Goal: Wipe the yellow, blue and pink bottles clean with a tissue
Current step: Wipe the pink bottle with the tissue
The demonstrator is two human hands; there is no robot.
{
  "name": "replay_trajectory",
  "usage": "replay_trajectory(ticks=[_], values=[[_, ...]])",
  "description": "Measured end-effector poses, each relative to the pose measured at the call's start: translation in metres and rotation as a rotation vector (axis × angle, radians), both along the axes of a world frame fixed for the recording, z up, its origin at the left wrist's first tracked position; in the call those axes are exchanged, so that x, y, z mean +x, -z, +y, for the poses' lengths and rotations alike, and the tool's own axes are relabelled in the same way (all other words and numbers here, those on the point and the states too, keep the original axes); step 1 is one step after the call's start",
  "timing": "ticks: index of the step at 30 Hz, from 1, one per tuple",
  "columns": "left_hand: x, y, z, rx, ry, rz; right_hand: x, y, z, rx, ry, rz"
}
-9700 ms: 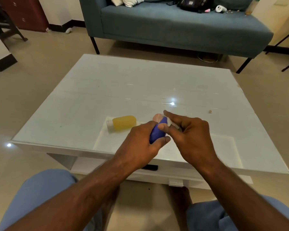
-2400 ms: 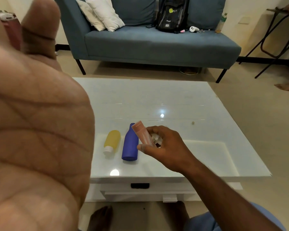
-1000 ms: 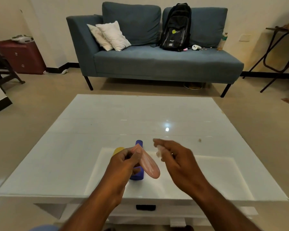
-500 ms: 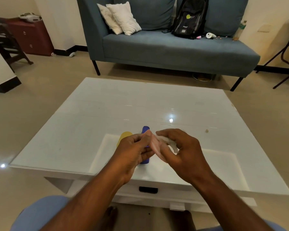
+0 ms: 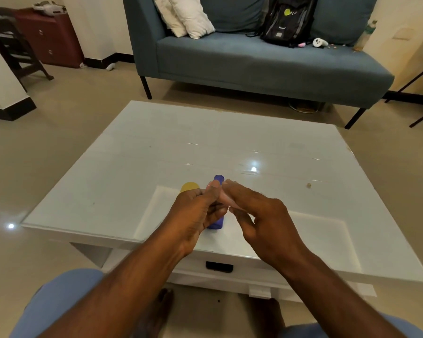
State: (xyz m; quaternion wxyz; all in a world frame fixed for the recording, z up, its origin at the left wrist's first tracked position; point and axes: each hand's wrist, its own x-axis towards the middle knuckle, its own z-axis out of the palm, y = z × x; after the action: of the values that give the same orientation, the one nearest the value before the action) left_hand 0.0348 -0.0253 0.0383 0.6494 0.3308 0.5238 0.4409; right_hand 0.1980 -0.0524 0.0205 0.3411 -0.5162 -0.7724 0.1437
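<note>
My left hand [image 5: 197, 213] grips the pink bottle [image 5: 226, 200], held above the near part of the white table [image 5: 156, 152]. My right hand [image 5: 261, 220] is against the pink bottle from the right, fingers over it; the tissue is hidden under those fingers. The blue bottle [image 5: 217, 222] lies on the table under my hands, its far end showing beyond them. The yellow bottle [image 5: 189, 186] lies to its left, mostly hidden behind my left hand.
A blue sofa [image 5: 254, 62] with white pillows [image 5: 183, 17] and a black backpack [image 5: 287, 20] stands beyond the table. A dark red cabinet [image 5: 49, 37] is at the far left. A small crumb [image 5: 308, 185] lies on the table's right side.
My hands have stayed together on the pink bottle, and my right hand has slid further over it. The view has tilted slightly down since half a second ago.
</note>
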Motion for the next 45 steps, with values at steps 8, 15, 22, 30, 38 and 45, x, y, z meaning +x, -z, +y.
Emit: replay_trajectory(ticks=[8,15,22,30,38,45], values=[[-0.002,0.0,-0.001,-0.012,-0.013,-0.077,0.001,0.0,0.003,0.182,-0.095,0.139],[-0.009,-0.002,-0.002,-0.047,0.025,-0.125,0.007,-0.008,0.002,0.286,-0.394,0.159],[-0.02,-0.009,0.009,0.001,-0.052,-0.148,0.024,-0.032,0.003,-0.212,0.2,1.065],[-0.005,-0.007,0.003,0.085,0.111,-0.058,0.01,-0.025,-0.004,-0.28,0.128,0.665],[-0.006,-0.004,0.002,0.012,0.012,-0.089,0.006,-0.008,-0.008,-0.053,-0.063,0.012],[-0.007,-0.002,0.002,-0.08,0.009,-0.135,-0.011,-0.005,-0.006,0.266,-0.181,0.173]])
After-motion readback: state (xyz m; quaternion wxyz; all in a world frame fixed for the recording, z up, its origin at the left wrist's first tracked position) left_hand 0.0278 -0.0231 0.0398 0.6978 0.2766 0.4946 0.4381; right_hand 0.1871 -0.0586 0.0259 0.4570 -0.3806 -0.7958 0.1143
